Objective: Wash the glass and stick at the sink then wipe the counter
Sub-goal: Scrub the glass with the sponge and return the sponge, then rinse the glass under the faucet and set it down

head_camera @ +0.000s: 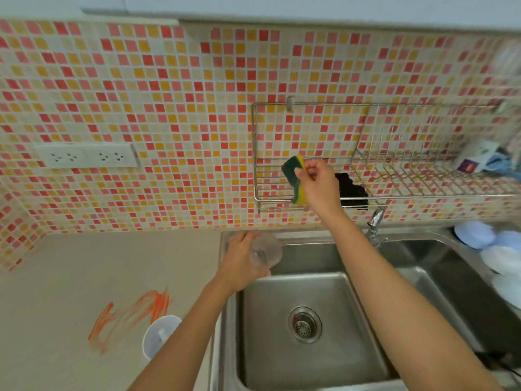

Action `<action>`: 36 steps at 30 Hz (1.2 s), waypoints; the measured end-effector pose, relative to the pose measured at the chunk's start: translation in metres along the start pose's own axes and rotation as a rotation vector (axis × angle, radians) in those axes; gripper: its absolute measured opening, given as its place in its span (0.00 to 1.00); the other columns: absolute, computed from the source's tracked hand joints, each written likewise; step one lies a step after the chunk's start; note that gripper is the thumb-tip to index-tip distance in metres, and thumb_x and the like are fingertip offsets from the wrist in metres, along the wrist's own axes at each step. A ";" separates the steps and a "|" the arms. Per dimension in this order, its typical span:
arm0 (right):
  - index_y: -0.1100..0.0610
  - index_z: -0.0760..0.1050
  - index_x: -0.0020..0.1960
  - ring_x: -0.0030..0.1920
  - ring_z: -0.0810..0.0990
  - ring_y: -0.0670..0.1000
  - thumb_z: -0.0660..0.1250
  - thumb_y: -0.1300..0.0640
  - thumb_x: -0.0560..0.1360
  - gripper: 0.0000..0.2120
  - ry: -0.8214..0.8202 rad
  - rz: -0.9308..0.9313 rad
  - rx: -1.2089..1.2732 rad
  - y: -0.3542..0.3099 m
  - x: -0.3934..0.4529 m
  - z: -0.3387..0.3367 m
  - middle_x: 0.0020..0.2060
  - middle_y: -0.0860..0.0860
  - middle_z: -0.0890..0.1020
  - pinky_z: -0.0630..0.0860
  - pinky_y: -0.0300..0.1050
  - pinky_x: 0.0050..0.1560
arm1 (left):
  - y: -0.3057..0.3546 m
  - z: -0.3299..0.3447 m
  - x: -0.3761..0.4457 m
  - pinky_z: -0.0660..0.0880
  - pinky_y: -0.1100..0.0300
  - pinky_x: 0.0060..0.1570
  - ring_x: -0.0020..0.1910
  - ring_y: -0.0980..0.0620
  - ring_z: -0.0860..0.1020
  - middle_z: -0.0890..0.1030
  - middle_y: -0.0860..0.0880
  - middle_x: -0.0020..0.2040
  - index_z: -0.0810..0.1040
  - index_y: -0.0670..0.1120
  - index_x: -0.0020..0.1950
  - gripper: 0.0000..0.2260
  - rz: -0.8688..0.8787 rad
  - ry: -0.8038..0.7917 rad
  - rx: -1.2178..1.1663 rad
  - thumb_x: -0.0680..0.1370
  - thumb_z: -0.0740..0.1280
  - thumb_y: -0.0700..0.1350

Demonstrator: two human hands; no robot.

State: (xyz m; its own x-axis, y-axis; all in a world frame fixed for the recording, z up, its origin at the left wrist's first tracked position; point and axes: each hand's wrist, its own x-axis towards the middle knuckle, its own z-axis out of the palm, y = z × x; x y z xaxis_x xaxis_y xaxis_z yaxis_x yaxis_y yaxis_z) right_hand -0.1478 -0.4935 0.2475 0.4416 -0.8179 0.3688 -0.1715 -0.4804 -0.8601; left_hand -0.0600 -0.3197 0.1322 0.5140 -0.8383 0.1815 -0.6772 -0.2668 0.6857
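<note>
Nearest, left of the sink (310, 283), orange smears (132, 314) are lying on the tabletop (70, 277). At the sink's back-left corner, the left hand (239, 261) is gripping a clear glass (265, 253). Farther, above the sink, the right hand (317, 183) is pinching a green-yellow sponge (294, 179) against the wire rack (394, 176).

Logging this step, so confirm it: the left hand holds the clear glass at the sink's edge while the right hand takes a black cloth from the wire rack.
One detail is wrong. In the head view the right hand pinches a green and yellow sponge, not the black cloth, which lies on the wire rack. The left hand does hold the clear glass at the sink's edge.
</note>
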 end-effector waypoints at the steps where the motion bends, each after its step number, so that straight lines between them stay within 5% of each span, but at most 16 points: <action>1: 0.58 0.76 0.53 0.42 0.76 0.45 0.66 0.55 0.77 0.08 0.008 0.016 -0.033 0.002 0.005 0.006 0.42 0.47 0.78 0.69 0.33 0.41 | 0.000 -0.001 0.001 0.68 0.51 0.68 0.66 0.52 0.65 0.68 0.53 0.67 0.68 0.49 0.69 0.40 -0.007 -0.008 -0.009 0.60 0.80 0.50; 7: 0.60 0.76 0.54 0.44 0.76 0.48 0.66 0.55 0.77 0.10 0.005 0.069 -0.213 0.014 0.031 0.023 0.47 0.53 0.81 0.69 0.39 0.44 | 0.001 -0.004 0.007 0.67 0.57 0.67 0.65 0.54 0.65 0.68 0.53 0.67 0.68 0.49 0.69 0.39 -0.002 -0.033 -0.035 0.61 0.81 0.50; 11: 0.59 0.77 0.54 0.51 0.79 0.55 0.67 0.57 0.76 0.08 -0.102 0.039 -0.385 0.023 0.034 0.033 0.50 0.56 0.81 0.77 0.52 0.53 | 0.002 -0.005 0.011 0.65 0.57 0.67 0.65 0.53 0.65 0.68 0.53 0.67 0.68 0.48 0.69 0.40 -0.016 -0.019 -0.037 0.62 0.81 0.50; 17: 0.52 0.73 0.67 0.60 0.78 0.50 0.64 0.61 0.78 0.18 -0.350 -0.150 -0.280 0.027 0.028 0.016 0.62 0.51 0.78 0.72 0.43 0.62 | 0.004 0.001 0.018 0.65 0.60 0.64 0.63 0.55 0.66 0.69 0.52 0.66 0.67 0.48 0.70 0.42 -0.058 0.021 -0.018 0.61 0.81 0.52; 21: 0.53 0.76 0.64 0.55 0.80 0.43 0.65 0.60 0.78 0.15 -0.281 -0.263 -0.047 0.029 -0.003 -0.007 0.56 0.48 0.82 0.75 0.37 0.59 | 0.019 0.015 0.022 0.64 0.63 0.61 0.59 0.57 0.67 0.71 0.53 0.64 0.68 0.48 0.69 0.42 -0.067 0.062 -0.007 0.60 0.81 0.53; 26: 0.62 0.80 0.55 0.49 0.82 0.45 0.65 0.63 0.76 0.10 0.002 -0.464 0.009 0.077 -0.058 -0.057 0.50 0.51 0.84 0.77 0.36 0.49 | 0.030 0.043 0.028 0.71 0.52 0.64 0.61 0.53 0.71 0.72 0.54 0.64 0.68 0.49 0.68 0.41 -0.130 0.082 -0.016 0.59 0.81 0.54; 31: 0.56 0.80 0.54 0.46 0.81 0.47 0.66 0.63 0.74 0.10 0.045 -0.168 -0.202 0.190 -0.059 -0.113 0.46 0.50 0.84 0.80 0.50 0.49 | 0.054 0.088 0.039 0.68 0.62 0.60 0.62 0.56 0.69 0.70 0.55 0.64 0.67 0.50 0.69 0.41 -0.145 0.071 -0.010 0.60 0.81 0.52; 36: 0.61 0.67 0.70 0.67 0.69 0.59 0.67 0.60 0.75 0.24 -0.043 0.092 -0.448 0.246 -0.023 -0.135 0.69 0.59 0.70 0.65 0.46 0.66 | 0.078 0.128 0.057 0.66 0.61 0.63 0.63 0.52 0.69 0.70 0.51 0.64 0.68 0.49 0.68 0.40 -0.173 0.041 -0.033 0.60 0.81 0.52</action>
State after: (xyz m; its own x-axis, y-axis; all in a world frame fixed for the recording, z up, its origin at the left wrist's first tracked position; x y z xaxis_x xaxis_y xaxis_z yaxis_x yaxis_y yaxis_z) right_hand -0.3190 -0.6355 0.0749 0.4412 -0.8542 0.2750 -0.5716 -0.5037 -0.6478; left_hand -0.1508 -0.4491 0.1052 0.6428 -0.7611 0.0869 -0.5597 -0.3892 0.7316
